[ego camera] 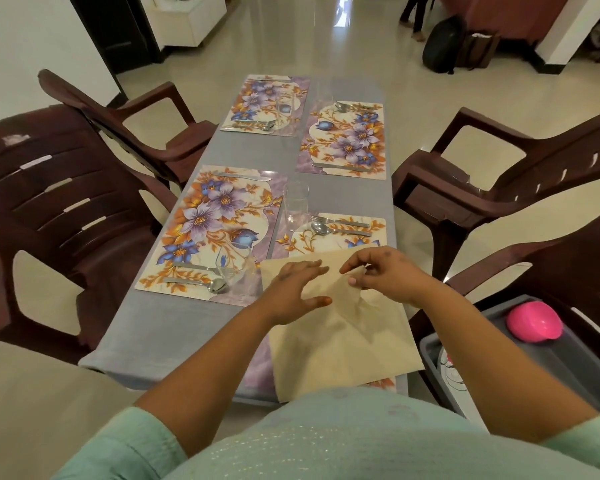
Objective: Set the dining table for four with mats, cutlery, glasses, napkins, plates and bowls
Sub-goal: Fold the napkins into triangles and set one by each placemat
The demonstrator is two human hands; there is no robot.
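Head view. Surface (pixel 174 327), grey, long and narrow, carrying 4 floral mats: near-left mat (pixel 208 230), near-right mat (pixel 336 233), far-left mat (pixel 264 102), far-right mat (pixel 343 140).

Napkin (pixel 340 344): beige, spread flat at the near-right corner of the surface, covering most of the near-right mat. 1 flap is lifted near its middle.

Left hand (pixel 291 292): fingers straight and spread, palm down, pressing on the napkin's left part.

Right hand (pixel 378 271): thumb and forefinger pinching the raised flap of the napkin.

Cutlery: fork and spoon (pixel 340 226) on the uncovered far strip of the near-right mat; spoon and fork (pixel 201 275) at the near edge of the near-left mat, knife (pixel 243 176) at its far edge. More cutlery lies on both far mats, too small to itemise.

Glasses: 1 clear glass (pixel 296 206) upright between the 2 near mats; 1 glass (pixel 234 268) at the near-right corner of the near-left mat; 1 glass (pixel 286 105) on the far-left mat.

Chairs: 4 brown plastic chairs, 2 along each long edge. Grey tray (pixel 534 351) on the near-right chair, holding a pink bowl (pixel 534 322) upside down.
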